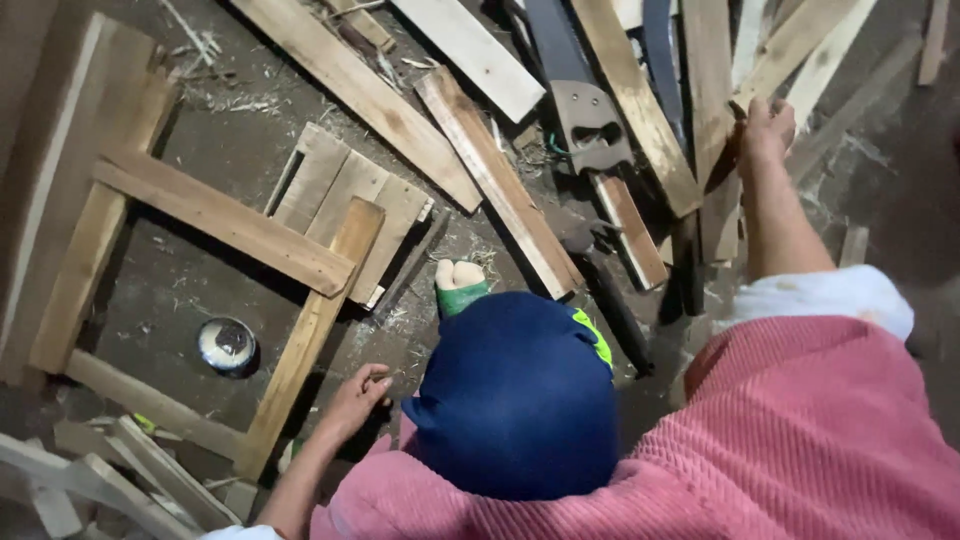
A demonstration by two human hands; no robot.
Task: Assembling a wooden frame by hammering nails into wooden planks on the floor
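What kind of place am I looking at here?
Likely a rough carpentry work area on the ground: loose wooden planks lie scattered about, a handsaw lies among them, and a half-built wooden frame rests on the dirty floor strewn with shavings.

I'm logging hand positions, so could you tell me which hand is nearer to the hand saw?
The right hand: it grips a plank just beside the hand saw. The left hand is far below, by the wooden frame.
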